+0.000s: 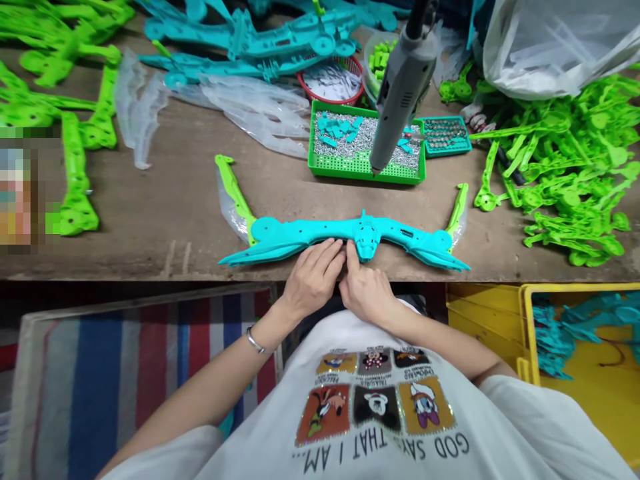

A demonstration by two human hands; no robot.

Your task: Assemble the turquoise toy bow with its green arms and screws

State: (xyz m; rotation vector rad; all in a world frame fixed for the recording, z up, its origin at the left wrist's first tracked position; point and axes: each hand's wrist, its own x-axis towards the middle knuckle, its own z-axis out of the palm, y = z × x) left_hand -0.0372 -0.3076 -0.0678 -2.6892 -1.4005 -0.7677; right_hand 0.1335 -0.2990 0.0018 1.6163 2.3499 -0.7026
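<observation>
A teal plastic toy bow body [300, 235] with green limb tips lies across the near edge of the wooden bench [170, 200]. My left hand [313, 280] rests flat on its lower edge just left of centre, fingers together. My right hand [365, 290] touches the centre piece, with the index finger pressing up against it. Neither hand grips anything. A grey electric screwdriver [403, 87] hangs above the bench, its tip over a green tray [360, 170] of screws and small teal parts.
Piles of green bow parts [570, 167] lie right and far left; teal parts [260, 40] at the back. A small teal tray [445, 135], a red basket [333, 80], clear bags [550, 40]. A yellow crate [585, 347] holds teal parts at lower right.
</observation>
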